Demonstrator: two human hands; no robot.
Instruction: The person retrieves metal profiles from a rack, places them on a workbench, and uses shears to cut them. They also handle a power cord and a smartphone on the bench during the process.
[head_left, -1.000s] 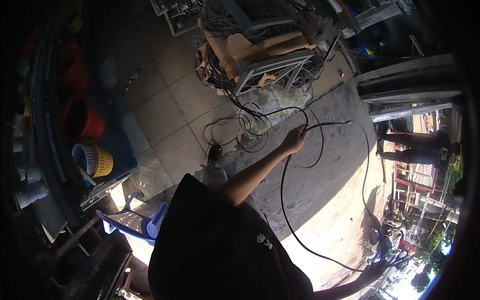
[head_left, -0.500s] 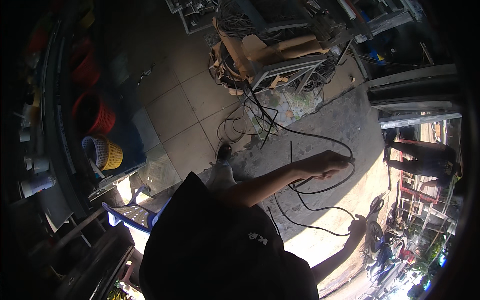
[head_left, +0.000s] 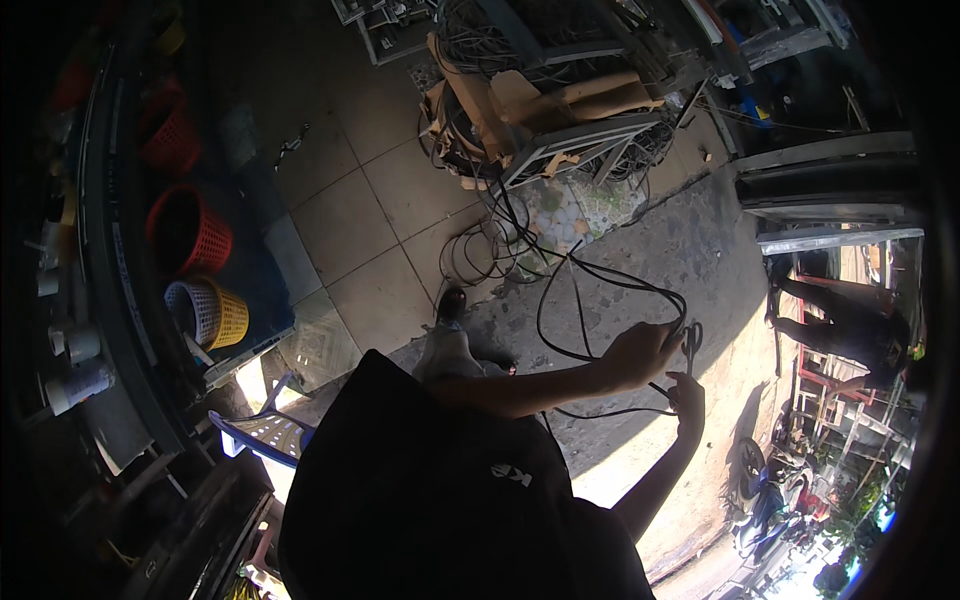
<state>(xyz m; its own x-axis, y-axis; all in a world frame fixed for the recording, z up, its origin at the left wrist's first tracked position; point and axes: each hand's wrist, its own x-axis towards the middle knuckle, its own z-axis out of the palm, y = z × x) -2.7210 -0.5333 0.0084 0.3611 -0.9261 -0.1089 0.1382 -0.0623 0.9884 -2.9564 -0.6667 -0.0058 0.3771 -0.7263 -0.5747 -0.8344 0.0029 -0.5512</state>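
Observation:
A long black cable hangs in loose loops over the concrete at the centre right. My left hand is closed around gathered strands of it. Just beyond and below, my right hand is closed near the left one, with a lower length of the cable running to its fingers. A dark thing with narrow loops, shaped like scissor handles, sticks up past the right fingers; its kind is unclear. From the hands the cable leads back toward a heap of coiled wire at the top.
Torn cardboard and metal frames lie on the wire heap. Plastic baskets stand on the left, near a blue chair. Another person stands at the right edge, above a parked motorbike. My foot is on the floor.
My right hand has moved up and left with the looped dark thing, close to my left hand. My left hand has dropped slightly, and the cable loops have shifted and drawn in.

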